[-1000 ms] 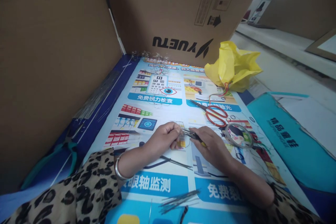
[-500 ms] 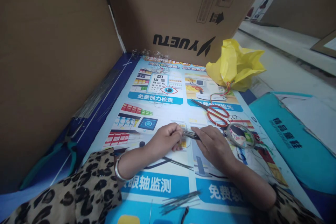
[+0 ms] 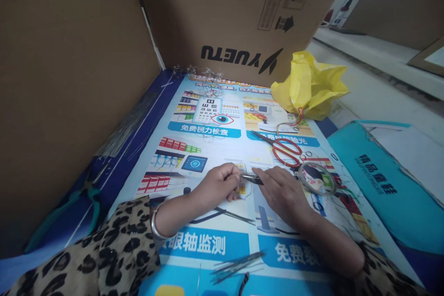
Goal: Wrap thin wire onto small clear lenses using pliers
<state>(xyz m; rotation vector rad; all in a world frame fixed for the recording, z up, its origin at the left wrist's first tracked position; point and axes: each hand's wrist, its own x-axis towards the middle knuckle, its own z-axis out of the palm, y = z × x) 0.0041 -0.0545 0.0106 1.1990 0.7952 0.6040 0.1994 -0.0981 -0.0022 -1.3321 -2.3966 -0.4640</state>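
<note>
My left hand (image 3: 225,182), with a silver bangle at the wrist, is closed in a pinch around a thin wire (image 3: 250,189) that curves out beside its fingertips. My right hand (image 3: 282,194) is wrapped round small pliers (image 3: 252,178), whose metal jaws point left and meet the wire at the left fingertips. The pliers' handles are hidden under the right palm. Just beyond my right hand lie red-handled scissors (image 3: 286,151) and a roll of clear tape (image 3: 317,178). Short dark wires (image 3: 237,266) lie on the printed poster (image 3: 208,152) nearer to me.
Cardboard walls (image 3: 236,14) stand at the left and back. Teal-handled pliers (image 3: 86,194) and a bundle of wires (image 3: 128,125) lie at the left. A yellow paper bag (image 3: 312,85) is at the back right, a teal box piece (image 3: 378,185) at the right.
The pliers' jaws look closer together than before. Both hands have hardly moved, and the whole view has shifted slightly.
</note>
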